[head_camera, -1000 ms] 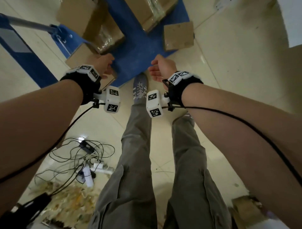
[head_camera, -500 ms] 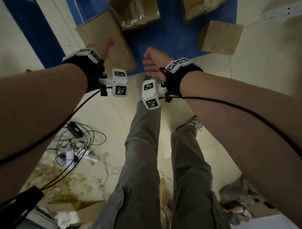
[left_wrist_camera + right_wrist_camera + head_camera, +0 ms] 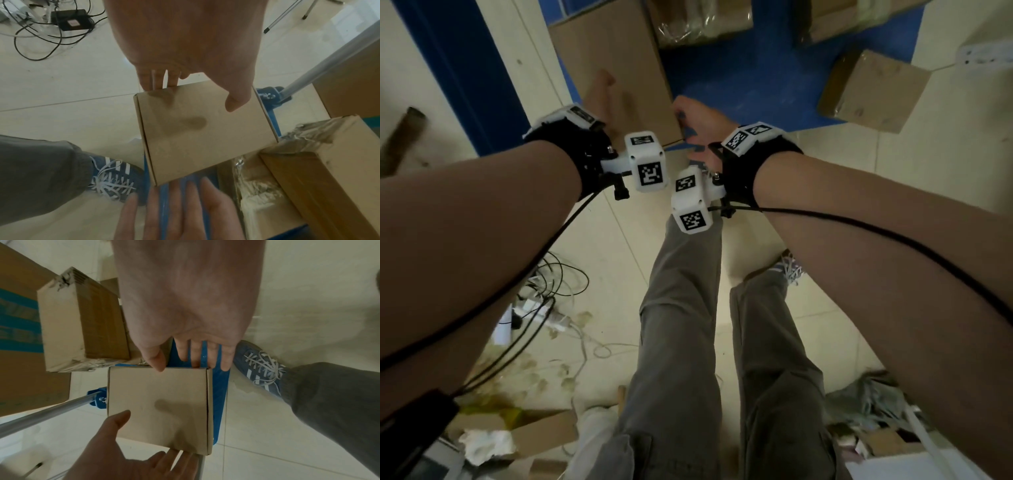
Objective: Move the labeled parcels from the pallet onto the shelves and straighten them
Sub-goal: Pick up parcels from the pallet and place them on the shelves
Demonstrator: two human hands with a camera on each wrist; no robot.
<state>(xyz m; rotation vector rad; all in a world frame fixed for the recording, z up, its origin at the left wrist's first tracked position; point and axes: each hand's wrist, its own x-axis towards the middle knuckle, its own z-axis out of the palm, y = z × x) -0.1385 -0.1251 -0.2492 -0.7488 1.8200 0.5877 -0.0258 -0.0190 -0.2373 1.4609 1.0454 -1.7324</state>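
A plain brown cardboard parcel point(image 3: 616, 58) sits at the near left corner of the blue pallet cart point(image 3: 756, 75); no label shows on its top face point(image 3: 197, 129). My left hand point(image 3: 602, 99) holds its left edge, thumb point(image 3: 236, 100) lying on the top and fingers point(image 3: 156, 81) wrapped down the side. My right hand point(image 3: 698, 120) is at the opposite edge with straight fingers point(image 3: 185, 203) reaching just below the parcel, and its thumb tip point(image 3: 157, 365) touches the rim. The parcel point(image 3: 158, 408) overhangs the cart's edge.
A film-wrapped box point(image 3: 698, 20) and a small brown box point(image 3: 873, 92) lie farther back on the cart. The cart's silver handle tube point(image 3: 320, 65) rises beside the parcel. Cables point(image 3: 544, 291) and paper scraps point(image 3: 489, 442) litter the floor. My blue shoe point(image 3: 261, 369) stands against the cart.
Both hands have come forward onto the parcel: the left hand took hold of its left edge, then the right hand reached the opposite edge. The view has closed in on the cart.
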